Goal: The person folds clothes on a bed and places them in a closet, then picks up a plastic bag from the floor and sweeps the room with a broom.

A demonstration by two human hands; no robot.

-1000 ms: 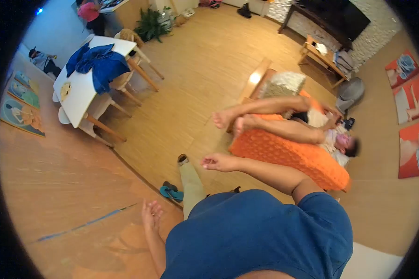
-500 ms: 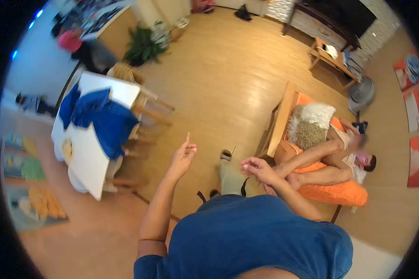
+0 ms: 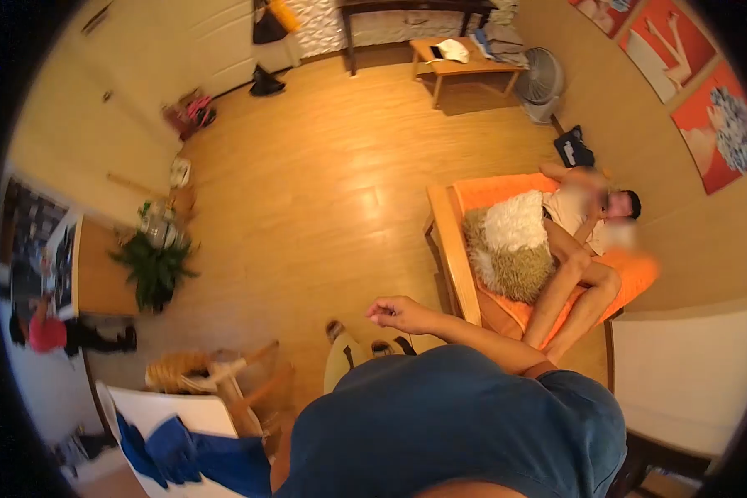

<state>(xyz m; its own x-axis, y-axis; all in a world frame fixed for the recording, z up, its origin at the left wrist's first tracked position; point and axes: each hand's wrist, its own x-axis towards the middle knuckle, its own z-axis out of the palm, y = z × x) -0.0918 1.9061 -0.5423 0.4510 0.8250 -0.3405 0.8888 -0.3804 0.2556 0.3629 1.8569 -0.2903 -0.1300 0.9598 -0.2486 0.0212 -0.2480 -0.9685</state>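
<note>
My right hand [image 3: 401, 314] is held out in front of my blue shirt [image 3: 465, 415], above the wooden floor. Its fingers are loosely bent and nothing shows in them. Below it are my feet in sandals [image 3: 334, 330] and light trousers [image 3: 344, 363]. The right forearm passes in front of the wooden sofa's armrest [image 3: 454, 257]. Only a bit of my left arm [image 3: 281, 465] shows at the lower edge, beside the white table [image 3: 178, 405] with blue cloth [image 3: 174, 448] on it; the left hand is out of sight.
A person [image 3: 577, 224] lies on the orange sofa [image 3: 494, 189] at right, with fluffy cushions [image 3: 519, 257]. A chair [image 3: 232, 386] stands at the lower left. Farther off are a potted plant [image 3: 153, 266], another person in pink [image 3: 48, 334], a low wooden table [image 3: 465, 66] and a fan [image 3: 542, 83].
My view has turned to the right: the white table has shifted down and left, and the sofa leftward. My left hand has left the view. The person on the sofa has changed leg position.
</note>
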